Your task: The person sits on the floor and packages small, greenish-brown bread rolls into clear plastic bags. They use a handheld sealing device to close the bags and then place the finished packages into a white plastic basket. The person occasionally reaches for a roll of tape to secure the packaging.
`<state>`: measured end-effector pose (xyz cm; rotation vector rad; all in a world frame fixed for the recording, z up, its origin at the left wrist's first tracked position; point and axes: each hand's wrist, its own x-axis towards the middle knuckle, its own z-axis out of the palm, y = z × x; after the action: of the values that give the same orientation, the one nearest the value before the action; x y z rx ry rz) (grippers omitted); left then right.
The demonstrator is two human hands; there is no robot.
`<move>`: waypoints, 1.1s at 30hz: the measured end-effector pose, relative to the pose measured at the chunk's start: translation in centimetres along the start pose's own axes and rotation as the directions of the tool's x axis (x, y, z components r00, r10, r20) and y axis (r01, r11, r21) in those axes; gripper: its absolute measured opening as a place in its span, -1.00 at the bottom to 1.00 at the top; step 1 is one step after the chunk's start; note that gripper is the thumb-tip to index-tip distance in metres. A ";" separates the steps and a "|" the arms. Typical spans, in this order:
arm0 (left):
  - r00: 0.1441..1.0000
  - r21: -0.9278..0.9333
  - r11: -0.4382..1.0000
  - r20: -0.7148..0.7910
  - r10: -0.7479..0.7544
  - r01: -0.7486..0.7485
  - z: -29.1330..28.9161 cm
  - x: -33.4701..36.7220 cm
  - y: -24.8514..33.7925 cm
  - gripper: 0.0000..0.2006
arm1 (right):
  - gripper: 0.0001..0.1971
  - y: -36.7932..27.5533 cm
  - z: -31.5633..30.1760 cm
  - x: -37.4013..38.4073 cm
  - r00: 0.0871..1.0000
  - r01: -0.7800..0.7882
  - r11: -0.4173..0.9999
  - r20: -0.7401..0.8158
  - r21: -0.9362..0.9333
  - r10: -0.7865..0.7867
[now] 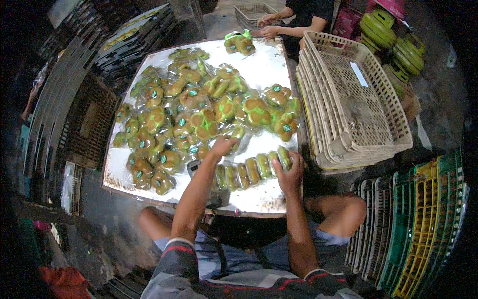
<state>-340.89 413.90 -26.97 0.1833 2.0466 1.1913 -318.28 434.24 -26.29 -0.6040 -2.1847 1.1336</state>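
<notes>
At five o'clock on the surface (266,192), a row of wrapped green-brown fruit (264,166) stands neatly lined up, the right hand (291,172) gripping its end pack (285,157)! Just beyond, the left hand (225,145) reaches a loose pack (238,132); gripping or merely touching, I can't tell. One row looks formed; the jumbled heap (191,94), eight round to two o'clock, seems yet to be lined up.
</notes>
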 end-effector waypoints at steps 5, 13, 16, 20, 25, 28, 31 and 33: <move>0.980 -0.751 0.644 0.201 0.008 0.148 1.8 -14.0 -2.1 -0.52 | -0.27 -6.1 -0.2 0.0 0.939 -0.286 0.811 0.316 0.510 0.133; 0.762 -0.858 0.392 0.488 0.425 0.331 3.4 -26.2 -4.1 -0.37 | -0.69 -14.7 -3.4 -4.7 0.521 -0.601 0.669 0.849 0.437 -0.085; 0.930 -0.539 0.840 0.275 0.246 -0.063 3.6 -28.2 -2.6 -0.50 | -0.74 -17.0 -2.7 -6.5 0.691 -0.151 0.971 0.722 0.187 -0.031; 0.960 -0.655 0.735 0.051 0.275 -0.176 3.3 -29.4 -1.4 -0.62 | -0.74 -16.3 -2.7 -7.4 0.765 -0.420 0.729 0.643 0.541 -0.036; 0.932 -0.730 0.589 -0.198 0.303 -0.347 4.6 -30.4 -0.6 -0.61 | -0.73 -15.7 -2.8 -8.4 0.877 -0.157 0.928 0.479 0.339 -0.027; 0.922 -0.726 0.569 -0.291 0.256 -0.387 5.0 -30.8 0.4 -0.59 | -0.69 -17.1 -1.8 -9.1 0.900 -0.228 0.956 0.415 0.187 0.133; 0.900 -0.568 0.701 -0.327 0.289 -0.432 5.3 -31.2 -1.3 -0.57 | -0.52 -18.5 -1.6 -10.2 0.910 0.403 0.914 0.087 0.049 -0.406; 0.901 -0.534 0.728 -0.300 0.313 -0.430 5.3 -32.8 0.0 -0.58 | -0.40 -19.0 -1.8 -12.2 0.910 0.331 0.925 0.197 0.186 -0.365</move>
<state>-314.07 402.41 -11.04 0.1866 1.7233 2.1247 -310.60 417.46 -13.17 -0.0092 -2.2535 1.1992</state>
